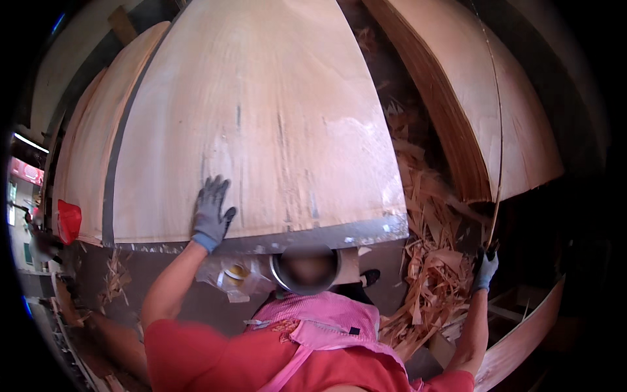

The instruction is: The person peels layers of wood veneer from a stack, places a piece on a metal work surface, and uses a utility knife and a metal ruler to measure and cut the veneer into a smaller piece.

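Observation:
My left hand (212, 212), in a grey glove with dark fingertips, lies flat with fingers stretched out on a large pale wood veneer sheet (261, 130), close to its near edge. At the right, my gloved right hand (485, 269) is closed around the lower end of a long thin stick (499, 130). The stick rises away from me, in front of a thick stack of veneer sheets (457, 124). A grey strip (326, 236) runs along the near edge beneath the pale sheet.
Shredded veneer strips (434, 274) cover the floor between the table and the stack. A round silver-rimmed vessel (277, 274), blurred inside, stands by the near edge beside a clear plastic bag (245, 281). More veneer (127, 85) and a red object (68, 221) are at the left.

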Action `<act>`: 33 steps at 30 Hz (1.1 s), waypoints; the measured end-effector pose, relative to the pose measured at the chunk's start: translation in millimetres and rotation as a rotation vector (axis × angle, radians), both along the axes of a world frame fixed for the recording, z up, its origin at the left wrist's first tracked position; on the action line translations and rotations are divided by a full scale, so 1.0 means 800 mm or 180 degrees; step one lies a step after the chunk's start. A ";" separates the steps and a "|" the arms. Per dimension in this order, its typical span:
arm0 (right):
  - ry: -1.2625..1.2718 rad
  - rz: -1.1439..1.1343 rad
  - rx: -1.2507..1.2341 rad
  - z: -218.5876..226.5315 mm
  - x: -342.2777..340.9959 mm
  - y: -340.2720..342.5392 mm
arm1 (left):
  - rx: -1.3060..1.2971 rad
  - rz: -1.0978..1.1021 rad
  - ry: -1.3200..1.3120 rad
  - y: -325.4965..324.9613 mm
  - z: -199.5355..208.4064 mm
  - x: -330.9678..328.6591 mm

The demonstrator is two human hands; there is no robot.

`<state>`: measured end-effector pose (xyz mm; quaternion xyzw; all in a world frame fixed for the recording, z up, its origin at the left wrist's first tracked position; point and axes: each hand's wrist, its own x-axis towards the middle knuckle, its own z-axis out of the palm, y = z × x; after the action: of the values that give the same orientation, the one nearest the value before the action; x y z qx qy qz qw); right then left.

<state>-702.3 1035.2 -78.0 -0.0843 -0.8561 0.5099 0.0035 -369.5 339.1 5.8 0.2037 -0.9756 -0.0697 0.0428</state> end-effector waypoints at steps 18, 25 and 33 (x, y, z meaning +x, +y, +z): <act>0.0805 0.1148 0.1327 -0.062 -0.120 0.116 | -0.0610 -0.0131 -0.0365 0.139 -0.041 -0.129; 0.1579 0.2563 0.0914 0.067 -0.010 -0.264 | 0.0262 0.0830 0.0860 0.029 -0.033 -0.030; 0.2296 0.3104 0.1810 0.069 0.013 -0.452 | -0.0583 0.3117 -0.0660 -0.143 -0.048 0.197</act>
<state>-692.3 673.6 -22.8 0.4921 -0.8424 0.2039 0.0808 -211.6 224.6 -32.8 0.6385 -0.7668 0.0650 -0.0088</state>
